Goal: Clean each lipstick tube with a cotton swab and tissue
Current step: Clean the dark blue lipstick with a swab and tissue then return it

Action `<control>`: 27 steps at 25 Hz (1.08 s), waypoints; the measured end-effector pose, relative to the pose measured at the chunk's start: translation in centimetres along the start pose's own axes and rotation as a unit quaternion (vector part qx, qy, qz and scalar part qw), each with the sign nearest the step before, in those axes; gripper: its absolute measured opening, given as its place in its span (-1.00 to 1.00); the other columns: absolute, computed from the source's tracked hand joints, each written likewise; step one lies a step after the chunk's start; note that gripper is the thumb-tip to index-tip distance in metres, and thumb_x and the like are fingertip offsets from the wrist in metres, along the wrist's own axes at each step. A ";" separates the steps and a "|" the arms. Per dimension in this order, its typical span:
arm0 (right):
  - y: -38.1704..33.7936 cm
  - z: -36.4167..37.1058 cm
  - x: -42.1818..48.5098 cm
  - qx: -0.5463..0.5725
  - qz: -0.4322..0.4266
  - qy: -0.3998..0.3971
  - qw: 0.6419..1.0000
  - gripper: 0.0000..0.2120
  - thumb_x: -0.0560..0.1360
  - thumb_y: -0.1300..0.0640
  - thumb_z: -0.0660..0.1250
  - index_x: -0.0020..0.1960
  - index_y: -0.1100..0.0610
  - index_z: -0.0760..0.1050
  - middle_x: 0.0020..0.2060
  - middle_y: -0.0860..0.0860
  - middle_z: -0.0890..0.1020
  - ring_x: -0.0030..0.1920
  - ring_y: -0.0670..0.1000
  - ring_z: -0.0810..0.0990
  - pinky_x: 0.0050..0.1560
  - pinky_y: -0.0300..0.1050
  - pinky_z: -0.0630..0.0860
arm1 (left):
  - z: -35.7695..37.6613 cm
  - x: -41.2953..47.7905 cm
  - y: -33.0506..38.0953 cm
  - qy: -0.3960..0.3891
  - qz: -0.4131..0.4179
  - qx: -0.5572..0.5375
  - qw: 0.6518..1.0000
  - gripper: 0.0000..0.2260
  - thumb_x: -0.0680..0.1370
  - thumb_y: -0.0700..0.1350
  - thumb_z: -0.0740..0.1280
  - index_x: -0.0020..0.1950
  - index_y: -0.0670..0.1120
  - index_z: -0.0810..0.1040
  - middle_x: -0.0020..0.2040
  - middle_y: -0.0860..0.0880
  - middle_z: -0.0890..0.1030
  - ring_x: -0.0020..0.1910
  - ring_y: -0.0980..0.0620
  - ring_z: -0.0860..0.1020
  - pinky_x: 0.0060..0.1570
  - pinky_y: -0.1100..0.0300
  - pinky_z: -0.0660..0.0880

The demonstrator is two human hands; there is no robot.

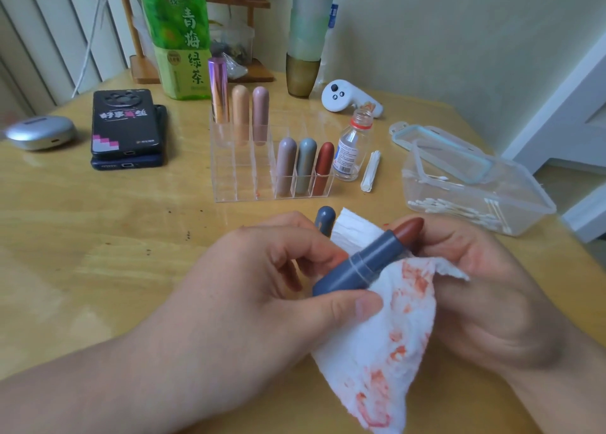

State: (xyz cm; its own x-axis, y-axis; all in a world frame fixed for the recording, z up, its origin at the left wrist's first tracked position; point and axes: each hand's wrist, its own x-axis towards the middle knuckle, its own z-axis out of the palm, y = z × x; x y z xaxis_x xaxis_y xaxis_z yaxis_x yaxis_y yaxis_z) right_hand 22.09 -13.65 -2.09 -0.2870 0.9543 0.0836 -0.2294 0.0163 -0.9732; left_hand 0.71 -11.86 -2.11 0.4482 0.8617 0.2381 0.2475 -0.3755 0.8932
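Tabletop (98,237): 青梅绿茶 bottle (177,40); left hand (262,279) grips lipstick (367,259), right hand (485,289) tissue (387,341).

Green bottle (178,36), back of desk: label reads 青梅绿茶, set vertically, 青梅 in white, 绿茶 in green. Black phone case (126,122): white characters, upside down to camera, not legible. Small clear bottle (351,148): label print too small to read.

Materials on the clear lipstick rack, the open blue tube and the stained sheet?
Rack: clear rigid plastic, likely acrylic; glossy, see-through dividers. Blue tube: probably plastic, matte; no glare, faint seam ring. Sheet: soft white tissue paper; crumpled, fuzzy edge, red smears soaked in.
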 end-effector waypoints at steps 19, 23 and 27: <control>-0.6 0.0 0.6 0.034 0.134 0.071 0.988 -0.67 0.37 0.35 0.32 0.13 0.33 0.61 0.09 0.34 0.64 0.10 0.31 0.65 0.08 0.14 0.62 | -1.4 2.2 -1.1 0.073 -0.079 -0.107 0.988 -0.66 0.34 0.30 0.47 0.02 0.17 0.68 -0.11 -0.23 0.60 -0.27 -0.11 0.47 -0.12 0.10 0.37; -1.5 -0.1 0.0 -0.190 0.194 -0.002 0.962 -0.77 0.40 0.26 0.35 0.03 0.17 0.67 -0.04 0.14 0.73 0.00 0.16 0.71 0.03 0.04 0.63 | -2.4 3.5 -1.9 0.104 -0.094 -0.028 0.990 -0.78 0.33 0.14 0.50 -0.10 0.09 0.70 -0.20 -0.10 0.68 -0.29 -0.06 0.57 -0.31 0.32 0.38; -1.7 0.1 0.0 -0.333 0.200 -0.030 0.921 -0.85 0.50 0.19 0.37 0.02 0.08 0.67 -0.08 0.03 0.74 -0.03 0.11 0.71 0.10 0.21 0.57 | -2.5 4.5 -3.4 0.108 -0.116 0.115 0.981 -0.86 0.36 0.11 0.54 -0.18 0.11 0.67 -0.29 0.14 0.66 -0.32 0.15 0.58 -0.37 0.37 0.42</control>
State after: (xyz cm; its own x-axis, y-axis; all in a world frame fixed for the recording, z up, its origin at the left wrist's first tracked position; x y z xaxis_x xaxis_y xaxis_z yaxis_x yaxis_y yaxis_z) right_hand 22.39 -13.70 -0.40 -0.2795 0.9059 -0.3182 0.5220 -0.1348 -0.8422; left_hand -0.27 -5.82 -3.10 0.1708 0.9758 0.1369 0.5202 -0.2073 0.8285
